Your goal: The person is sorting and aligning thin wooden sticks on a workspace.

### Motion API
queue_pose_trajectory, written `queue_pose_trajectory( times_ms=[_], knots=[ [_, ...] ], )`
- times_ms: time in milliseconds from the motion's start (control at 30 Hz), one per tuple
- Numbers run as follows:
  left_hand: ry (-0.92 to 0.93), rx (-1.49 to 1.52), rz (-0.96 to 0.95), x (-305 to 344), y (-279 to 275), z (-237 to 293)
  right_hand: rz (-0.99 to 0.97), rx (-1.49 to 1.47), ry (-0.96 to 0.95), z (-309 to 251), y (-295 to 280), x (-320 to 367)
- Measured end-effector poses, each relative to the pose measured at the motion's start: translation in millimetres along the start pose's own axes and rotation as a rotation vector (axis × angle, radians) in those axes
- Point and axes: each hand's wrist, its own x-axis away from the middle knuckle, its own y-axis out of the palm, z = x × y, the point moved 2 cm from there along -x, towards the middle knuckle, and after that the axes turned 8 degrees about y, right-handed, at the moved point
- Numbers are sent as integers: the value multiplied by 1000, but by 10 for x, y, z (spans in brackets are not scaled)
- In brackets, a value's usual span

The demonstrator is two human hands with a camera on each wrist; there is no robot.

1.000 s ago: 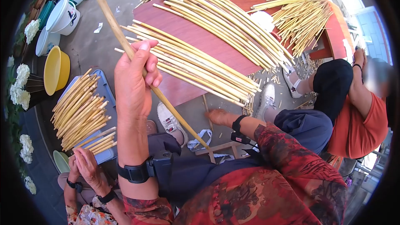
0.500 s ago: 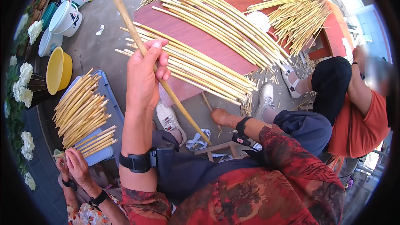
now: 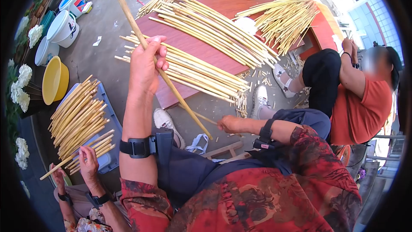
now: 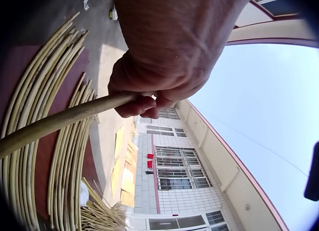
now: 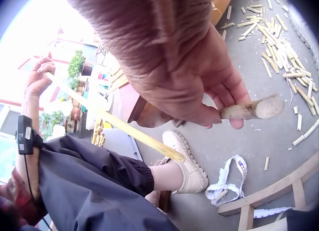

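My left hand (image 3: pixel 146 66) is raised and grips a long tan cane (image 3: pixel 128 13) near its middle; the cane slants from the upper left down to a tip by my knee. In the left wrist view the fingers (image 4: pixel 144 104) curl round that cane (image 4: pixel 55 122). Lower down, my right hand (image 3: pixel 229 124) holds a thinner, shorter stick (image 3: pixel 197 115) just above the ground. The right wrist view shows this hand (image 5: pixel 199 86) pinching the stick, whose cut end (image 5: pixel 266 107) pokes out past the fingers. The long cane (image 5: pixel 124 127) crosses behind it.
A red-brown table (image 3: pixel 191 45) carries rows of pale canes and a bundle (image 3: pixel 287 17). A blue crate (image 3: pixel 109 99) of canes lies at left, beside a yellow basin (image 3: pixel 53 79) and white buckets (image 3: pixel 64 28). A person in orange (image 3: pixel 360 103) sits right; another person's hands (image 3: pixel 88 163) work lower left.
My right hand has lifted off the ground with the shorter stick. My left hand has shifted slightly with the long cane. The person at lower left now holds a cane.
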Motion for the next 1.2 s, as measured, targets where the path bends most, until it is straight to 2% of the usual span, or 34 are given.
queue_pose_trajectory(
  times_ms=[133, 200, 267, 333, 367, 400, 467, 533, 600, 667, 733, 800, 900, 967, 1133, 1200],
  knots=[
    [10, 22, -25, -4, 10, 37, 37, 35, 69, -105, -571, 460],
    [-23, 59, -68, -8, -11, 14, 127, -16, 60, -183, -880, 701],
    [-37, 104, -76, 11, -2, 36, 222, -57, 162, -364, -1298, 1010],
    [-50, 141, -97, 18, 16, 48, 366, -132, 88, -389, -1541, 1196],
    [-48, 157, -71, 18, 1, 44, 458, -115, -12, -325, -1590, 1251],
    [-46, 170, -44, 18, -11, 35, 480, -114, -17, -317, -1642, 1320],
    [-13, 181, -36, 9, 4, 5, 431, -158, 55, -323, -1752, 1431],
    [-9, 184, 22, 8, 22, -34, 464, -255, 49, -268, -1785, 1412],
    [-1, 169, 21, -25, 47, -98, 577, -447, 70, -174, -1802, 1337],
    [-9, 166, 134, -71, 34, -191, 529, -689, -38, -101, -1777, 1180],
    [27, 193, 130, -113, 72, -247, 470, -749, -142, -92, -1765, 1032],
    [64, 218, 133, -125, 109, -210, 413, -694, -147, -100, -1762, 929],
    [119, 315, -49, -171, 170, -169, 413, -688, -135, 67, -1770, 779],
    [89, 290, -50, -130, 260, -126, 740, -168, -235, 216, -1807, 684],
    [47, 300, -172, -120, 359, -140, 817, -119, -89, 400, -1874, 680],
    [30, 281, -197, -115, 415, -148, 927, 73, -16, 426, -1909, 724]
  ],
)
